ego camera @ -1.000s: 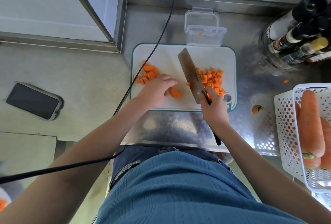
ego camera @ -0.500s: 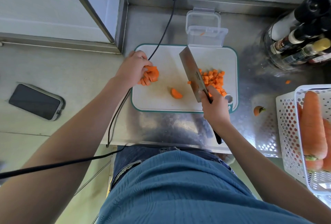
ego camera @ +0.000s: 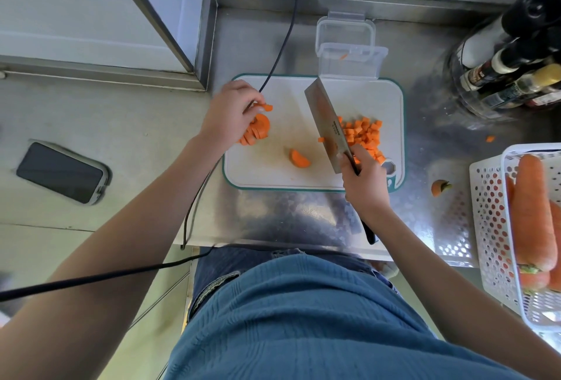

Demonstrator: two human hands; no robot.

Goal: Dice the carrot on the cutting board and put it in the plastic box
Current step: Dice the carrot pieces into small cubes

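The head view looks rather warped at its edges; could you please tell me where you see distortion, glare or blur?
Head view: wide-angle bending leans the bottles inward; the steel counter shows mottled glare below the cutting board; the diced carrot and knife are sharp.

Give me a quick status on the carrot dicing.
Left hand pinching orange carrot slices; right hand gripping steel cleaver. Diced pile on white cutting board. Black cable crosses board.
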